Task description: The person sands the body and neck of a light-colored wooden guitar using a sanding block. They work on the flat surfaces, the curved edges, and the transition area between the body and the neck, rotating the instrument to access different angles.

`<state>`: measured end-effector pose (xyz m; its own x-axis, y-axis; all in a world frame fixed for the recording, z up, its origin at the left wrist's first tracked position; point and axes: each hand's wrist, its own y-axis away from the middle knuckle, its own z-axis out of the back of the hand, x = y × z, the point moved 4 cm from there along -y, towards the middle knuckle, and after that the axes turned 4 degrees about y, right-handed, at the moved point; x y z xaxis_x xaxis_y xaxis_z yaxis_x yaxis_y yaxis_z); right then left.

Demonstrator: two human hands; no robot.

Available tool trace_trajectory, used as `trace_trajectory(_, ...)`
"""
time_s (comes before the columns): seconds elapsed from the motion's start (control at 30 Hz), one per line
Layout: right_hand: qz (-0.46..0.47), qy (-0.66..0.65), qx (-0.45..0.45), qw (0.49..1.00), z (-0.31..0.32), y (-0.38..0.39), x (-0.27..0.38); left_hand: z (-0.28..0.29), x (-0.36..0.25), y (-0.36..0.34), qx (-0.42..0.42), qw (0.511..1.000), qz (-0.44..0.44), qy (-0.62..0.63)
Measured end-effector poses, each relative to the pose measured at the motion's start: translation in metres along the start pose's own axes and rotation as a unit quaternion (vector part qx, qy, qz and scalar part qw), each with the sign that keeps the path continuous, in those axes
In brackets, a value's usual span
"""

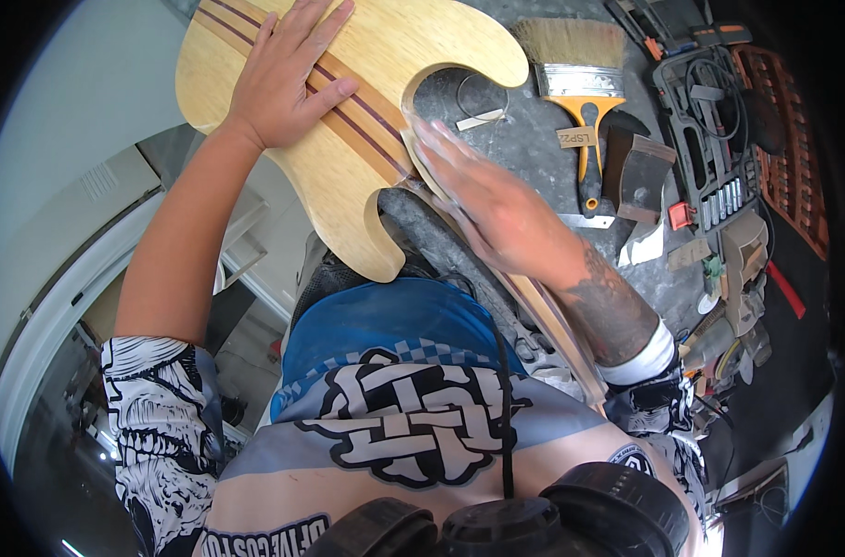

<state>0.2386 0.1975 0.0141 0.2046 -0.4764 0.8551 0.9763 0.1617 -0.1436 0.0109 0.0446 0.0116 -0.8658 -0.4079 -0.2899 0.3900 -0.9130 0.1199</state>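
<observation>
A pale wooden guitar body (325,190) with dark red stripes along its middle lies at an angle, its neck (548,320) running toward my right side. My left hand (288,79) rests flat on its top face, thumb and fingers spread, holding nothing. At the inner curve where the neck meets the body, my right hand (483,200) presses a folded piece of sandpaper (420,165) against the wood. Its fingers lie close together and are partly smeared by motion. The hand hides most of the sandpaper and part of the neck.
On the grey, dusty worktop (524,153) lie a wide yellow-handled brush (585,102) and a brown sanding block (640,176). Farther right are an open tool case (696,111), an orange socket tray (784,139) and a red-handled tool (786,290). Scissors (531,348) lie beside the neck.
</observation>
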Motion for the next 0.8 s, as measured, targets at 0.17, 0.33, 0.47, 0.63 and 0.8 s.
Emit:
trace_trajectory(0.17, -0.001, 0.060, 0.003, 0.998, -0.004, -0.011, -0.001, 0.002, 0.001, 0.002, 0.000, 1.000, 0.001, -0.004)
trace_trajectory(0.33, -0.022, 0.100, 0.025, 0.994, -0.001, 0.012, 0.004, 0.001, 0.000, 0.000, -0.003, 1.000, -0.003, 0.000)
trace_trajectory(0.47, -0.025, 0.056, -0.048, 0.997, -0.008, -0.017, 0.005, 0.002, 0.000, -0.001, -0.009, 1.000, -0.017, 0.010)
trace_trajectory(0.63, -0.037, 0.089, 0.008, 0.995, -0.002, -0.003, 0.010, 0.003, 0.001, 0.001, -0.003, 1.000, -0.006, 0.001)
trace_trajectory(0.8, -0.035, 0.054, -0.023, 0.998, -0.003, -0.002, 0.006, 0.001, 0.001, 0.001, -0.003, 1.000, -0.004, 0.013)
